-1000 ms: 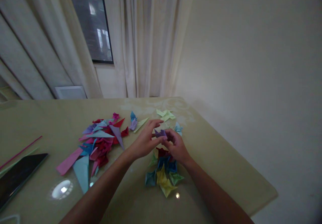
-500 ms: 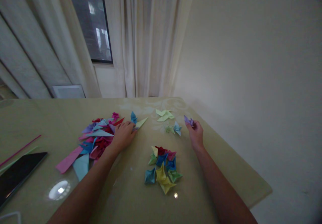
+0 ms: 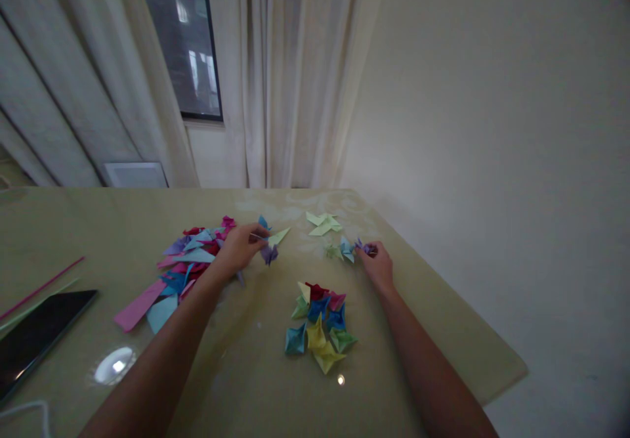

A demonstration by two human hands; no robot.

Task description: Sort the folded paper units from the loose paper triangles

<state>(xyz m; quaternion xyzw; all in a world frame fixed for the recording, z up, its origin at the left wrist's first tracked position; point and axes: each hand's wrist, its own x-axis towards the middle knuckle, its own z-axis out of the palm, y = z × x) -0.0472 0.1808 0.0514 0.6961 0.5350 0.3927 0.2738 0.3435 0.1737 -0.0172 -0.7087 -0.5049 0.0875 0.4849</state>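
Head view: our left hand [image 3: 239, 247] had its thumb and fingers clamped on a purple folded paper [image 3: 269, 255], at the hand's three o'clock. Our right hand [image 3: 378, 266] pinched a second purple paper [image 3: 365, 249]; a light-blue piece [image 3: 347, 250] sat just beside it at nine o'clock, and a pale-green pinwheel shape [image 3: 323, 224] lay at ten. At the left hand's four o'clock we had a cluster [image 3: 319, 339] of roughly ten folded pieces: two yellow, two deep blue, one red and one pink among them. At its nine, a heap [image 3: 140, 305] overlapped too much to count. Towards eight lay one black device [image 3: 46, 333] and two thin sticks [image 3: 42, 288]. Everything lay on a glossy beige table [image 3: 246, 385]. At eleven, one dark window [image 3: 180, 44] showed between cream curtains [image 3: 300, 64]; a plain wall [image 3: 492, 129] filled the right hand's two o'clock.
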